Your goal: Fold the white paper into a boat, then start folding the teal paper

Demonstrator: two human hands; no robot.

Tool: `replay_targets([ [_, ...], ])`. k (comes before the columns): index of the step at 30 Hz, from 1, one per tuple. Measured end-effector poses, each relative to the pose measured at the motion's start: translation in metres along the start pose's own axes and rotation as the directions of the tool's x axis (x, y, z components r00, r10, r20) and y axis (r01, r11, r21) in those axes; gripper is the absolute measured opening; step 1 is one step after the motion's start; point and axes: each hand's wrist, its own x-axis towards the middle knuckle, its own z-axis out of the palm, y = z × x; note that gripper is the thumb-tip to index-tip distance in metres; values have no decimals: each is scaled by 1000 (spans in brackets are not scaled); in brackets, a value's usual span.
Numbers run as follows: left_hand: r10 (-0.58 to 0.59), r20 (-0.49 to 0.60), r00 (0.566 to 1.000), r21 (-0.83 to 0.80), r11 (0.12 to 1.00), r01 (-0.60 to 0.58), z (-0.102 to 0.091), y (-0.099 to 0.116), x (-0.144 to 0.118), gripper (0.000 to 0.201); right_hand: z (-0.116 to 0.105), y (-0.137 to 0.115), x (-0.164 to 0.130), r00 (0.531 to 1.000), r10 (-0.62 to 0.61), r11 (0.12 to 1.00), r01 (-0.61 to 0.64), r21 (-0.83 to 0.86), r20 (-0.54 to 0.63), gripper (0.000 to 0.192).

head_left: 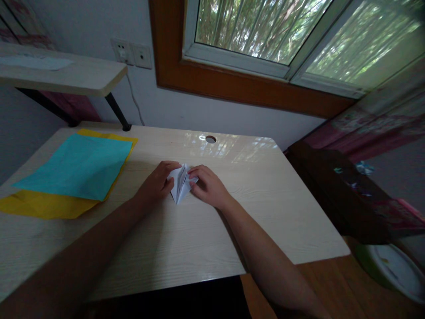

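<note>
A small folded white paper (pixel 179 186) with several layered flaps and a pointed near end is held between my hands, over the middle of the desk. My left hand (pixel 158 180) pinches its left side, thumb toward me and fingers at the far edge. On the right side, my right hand (pixel 208 185) grips a flap between thumb and fingertips. A narrow gap shows between the layers along the paper's centre. The fingertips partly cover its outer corners.
Left on the pale wooden desk (pixel 265 212) lies a turquoise sheet (pixel 83 164) over a yellow sheet (pixel 63 208). A raised shelf (pixel 89 79) on black legs stands at the back left. A cable hole (pixel 210 139) is near the far edge. Right of the desk is a dark cabinet (pixel 332 190).
</note>
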Motion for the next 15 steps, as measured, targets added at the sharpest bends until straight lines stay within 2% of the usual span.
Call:
replay_targets([
  [15,-83,46,996,25,996,82,0,-2,-1,29,-1,3,0,1000,4,999,-3,-34,23,16],
])
